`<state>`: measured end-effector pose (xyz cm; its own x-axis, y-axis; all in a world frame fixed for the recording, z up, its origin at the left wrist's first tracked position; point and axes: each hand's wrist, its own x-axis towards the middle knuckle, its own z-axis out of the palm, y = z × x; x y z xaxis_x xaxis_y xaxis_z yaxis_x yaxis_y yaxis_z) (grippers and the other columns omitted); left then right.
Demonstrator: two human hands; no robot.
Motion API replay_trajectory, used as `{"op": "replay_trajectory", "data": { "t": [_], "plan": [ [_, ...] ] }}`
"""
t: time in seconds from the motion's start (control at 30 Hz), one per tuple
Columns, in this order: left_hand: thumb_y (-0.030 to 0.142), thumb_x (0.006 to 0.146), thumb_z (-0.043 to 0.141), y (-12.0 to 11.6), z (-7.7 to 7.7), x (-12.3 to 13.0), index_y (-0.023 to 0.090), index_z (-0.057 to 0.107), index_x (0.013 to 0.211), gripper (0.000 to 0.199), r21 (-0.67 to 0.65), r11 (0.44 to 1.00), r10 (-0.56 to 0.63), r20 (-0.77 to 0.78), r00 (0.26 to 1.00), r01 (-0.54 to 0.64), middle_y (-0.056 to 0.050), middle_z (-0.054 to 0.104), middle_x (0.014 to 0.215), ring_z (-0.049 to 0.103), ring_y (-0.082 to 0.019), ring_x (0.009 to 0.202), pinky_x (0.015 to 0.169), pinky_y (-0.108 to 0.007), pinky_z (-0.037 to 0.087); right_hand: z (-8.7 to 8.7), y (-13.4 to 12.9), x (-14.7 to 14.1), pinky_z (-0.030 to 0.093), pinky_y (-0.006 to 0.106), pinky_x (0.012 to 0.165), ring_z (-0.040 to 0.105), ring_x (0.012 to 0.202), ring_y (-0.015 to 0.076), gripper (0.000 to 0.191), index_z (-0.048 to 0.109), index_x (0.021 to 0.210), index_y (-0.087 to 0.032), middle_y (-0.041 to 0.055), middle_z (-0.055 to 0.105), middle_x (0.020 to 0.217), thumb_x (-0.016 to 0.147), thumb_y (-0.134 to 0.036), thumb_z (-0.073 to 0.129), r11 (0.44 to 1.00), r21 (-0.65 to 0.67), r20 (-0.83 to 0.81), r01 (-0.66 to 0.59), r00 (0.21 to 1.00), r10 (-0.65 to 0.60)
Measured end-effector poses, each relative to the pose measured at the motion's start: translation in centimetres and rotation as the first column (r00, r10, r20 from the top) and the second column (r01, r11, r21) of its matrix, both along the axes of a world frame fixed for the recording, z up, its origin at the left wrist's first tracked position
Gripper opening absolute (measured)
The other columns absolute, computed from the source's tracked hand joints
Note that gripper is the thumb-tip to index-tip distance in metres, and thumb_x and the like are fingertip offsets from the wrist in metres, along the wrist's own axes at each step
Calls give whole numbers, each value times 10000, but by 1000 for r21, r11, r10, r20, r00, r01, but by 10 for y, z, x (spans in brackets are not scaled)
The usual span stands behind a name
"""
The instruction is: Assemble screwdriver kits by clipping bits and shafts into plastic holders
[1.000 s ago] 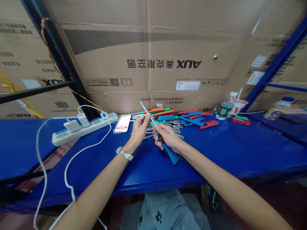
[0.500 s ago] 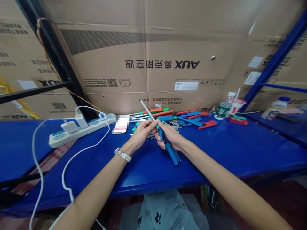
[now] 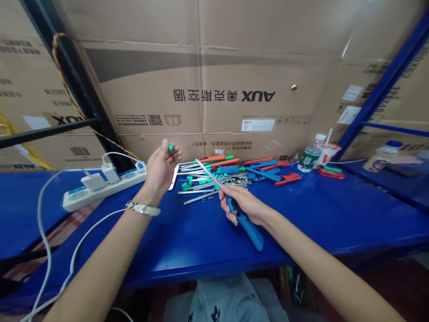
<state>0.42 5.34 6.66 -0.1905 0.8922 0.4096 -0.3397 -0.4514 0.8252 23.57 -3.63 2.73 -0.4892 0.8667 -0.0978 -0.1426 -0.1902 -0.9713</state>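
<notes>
A blue lighter-like tool with a long metal tube is in my right hand, its fingers wrapped round the handle's upper end; the tube points up and left. My left hand is raised at the left, with a small green piece pinched at its fingertips. Behind the hands lies a pile of metal tubes, small green parts and blue and red-orange handles. A white card or phone shows partly beside my left hand.
On the blue table a white power strip with plugs and cables lies left. A green-labelled bottle and a cup stand right. A large cardboard box rises behind.
My left hand has come away from the tool and moved up and left with the green piece. My right hand and the blue tool have moved slightly down and right.
</notes>
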Motion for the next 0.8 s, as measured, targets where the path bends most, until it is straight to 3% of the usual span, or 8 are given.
{"op": "replay_trajectory", "data": {
  "t": [0.07, 0.13, 0.2, 0.27, 0.4, 0.5, 0.67, 0.8],
  "plan": [
    [570, 863, 724, -17, -16, -7, 188, 672, 772, 396, -14, 998, -58, -381, 923, 57, -42, 648, 736, 602, -166, 686, 673, -301, 517, 3, 6, 1, 414, 203, 317, 535, 359, 117, 337, 534, 829, -209, -52, 577, 545, 985, -507, 556, 998, -34, -2, 59, 998, -59],
    [548, 870, 709, -39, -38, -9, 186, 699, 749, 382, 1, 994, -71, -745, 663, 108, -37, 640, 688, 578, -181, 640, 609, -302, 474, 5, 14, 0, 418, 203, 314, 552, 375, 125, 327, 536, 820, -206, -44, 576, 542, 1009, -473, 525, 992, -73, 26, 98, 995, -97],
    [485, 907, 667, -59, -60, -10, 195, 728, 797, 315, 55, 988, -13, -902, 431, 144, -49, 660, 764, 597, -200, 668, 628, -325, 486, 7, 23, -4, 428, 200, 319, 571, 396, 127, 319, 554, 816, -199, -38, 575, 550, 1015, -447, 526, 991, -77, 81, 110, 991, -104],
    [422, 917, 655, -74, -74, -9, 203, 739, 891, 236, 125, 979, 68, -947, 314, 163, -64, 663, 847, 628, -226, 742, 667, -351, 516, 8, 30, -9, 430, 201, 323, 574, 397, 126, 306, 589, 824, -192, -36, 569, 549, 1019, -420, 527, 994, -39, 163, 98, 983, -90],
    [404, 930, 675, -85, -71, -2, 232, 649, 1188, 311, 390, 910, 348, -903, 252, 140, -79, 643, 1022, 623, -273, 950, 808, -415, 538, 6, 40, -21, 376, 207, 315, 523, 347, 126, 273, 633, 860, -191, -38, 551, 492, 1020, -375, 510, 993, 102, 367, -50, 930, 9],
    [524, 857, 760, -80, -58, 9, 212, 602, 1225, 508, 505, 823, 465, -862, 204, 259, -121, 639, 1150, 600, -316, 1047, 894, -470, 508, 3, 47, -29, 341, 198, 325, 498, 336, 122, 76, 555, 902, -227, -55, 592, 498, 950, -275, 588, 965, 233, 429, -119, 903, 8],
    [619, 871, 710, -65, -55, 27, 182, 575, 1181, 553, 501, 820, 473, -866, 166, 276, -150, 641, 1177, 610, -336, 1075, 914, -489, 494, 4, 54, -39, 379, 201, 418, 562, 467, 138, 299, 416, 844, -255, -92, 578, 532, 758, -57, 623, 905, 424, 472, -29, 860, -194],
    [598, 899, 687, -65, -62, 25, 177, 582, 1179, 516, 453, 849, 427, -891, 151, 271, -152, 638, 1196, 634, -322, 1045, 890, -471, 521, 3, 53, -44, 471, 243, 544, 631, 646, 163, 336, 454, 846, -241, -52, 608, 672, 689, -4, 633, 870, 489, 485, -64, 849, -210]
  ]
}}
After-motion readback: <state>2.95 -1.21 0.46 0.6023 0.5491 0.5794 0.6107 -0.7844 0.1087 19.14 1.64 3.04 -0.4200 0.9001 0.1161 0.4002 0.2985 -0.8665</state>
